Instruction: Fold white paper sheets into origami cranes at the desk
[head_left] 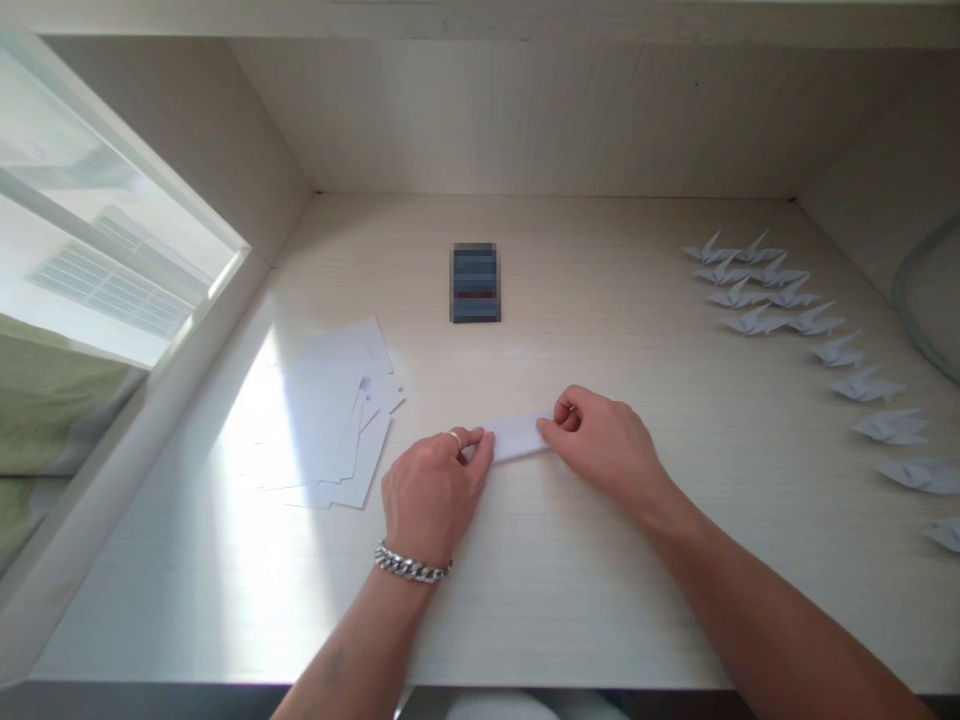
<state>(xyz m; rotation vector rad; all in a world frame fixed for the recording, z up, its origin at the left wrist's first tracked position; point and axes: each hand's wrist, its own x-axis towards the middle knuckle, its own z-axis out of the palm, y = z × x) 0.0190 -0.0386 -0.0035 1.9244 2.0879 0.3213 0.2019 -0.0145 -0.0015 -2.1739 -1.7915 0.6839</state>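
Note:
A narrow folded strip of white paper (517, 436) lies low over the middle of the desk, tilted slightly up to the right. My left hand (435, 490), with a ring and a chain bracelet, pinches its left end between thumb and fingers. At the opposite end, my right hand (604, 440) grips the paper between thumb and curled forefinger. Left of my hands, loose sheets of white paper (322, 410) overlap in a pile. Several folded paper cranes (836, 350) stand in rows along the right side.
A dark pixelated rectangular object (475, 283) lies toward the back of the desk (600, 580). Walls enclose the back and sides, with a window (112, 230) and green curtain (60, 410) at left. A grey cable (911, 300) hangs at right.

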